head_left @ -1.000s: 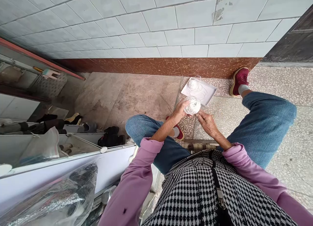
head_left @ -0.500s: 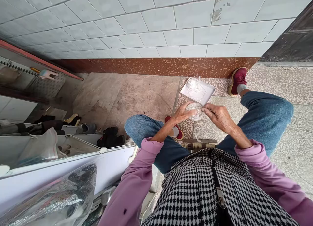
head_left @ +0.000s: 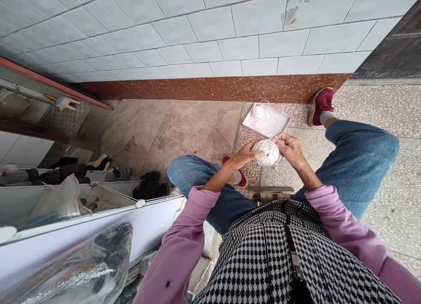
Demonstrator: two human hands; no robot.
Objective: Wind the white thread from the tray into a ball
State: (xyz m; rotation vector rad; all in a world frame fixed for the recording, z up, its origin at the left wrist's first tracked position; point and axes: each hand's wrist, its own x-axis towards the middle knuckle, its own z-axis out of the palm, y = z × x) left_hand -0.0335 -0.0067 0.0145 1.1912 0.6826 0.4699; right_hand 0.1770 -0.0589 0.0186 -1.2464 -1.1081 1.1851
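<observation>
A ball of white string (head_left: 269, 153) is held up between my knees. My left hand (head_left: 247, 154) is wrapped round its left side, with the thumb lying across the front. At the ball's right edge, my right hand (head_left: 289, 150) has its fingers pinched together, seemingly on the string; the strand itself is hard to make out. Just beyond the hands, a shallow white box (head_left: 279, 122) rests on the floor. Inside it lies a looser heap of white string (head_left: 260, 113) with loops spread over the bottom.
A tiled wall (head_left: 237, 28) with a brown skirting runs across the front. On my left stands an open white shoe rack (head_left: 154, 214) with shoes and plastic bags. My red shoes (head_left: 322, 104) flank the box. Part of a low woven seat (head_left: 271, 194) shows beneath me.
The ball has turned in my left hand and shows a fuller, rounder side. My right hand has shifted slightly right and up around its edge. The box has stayed put.
</observation>
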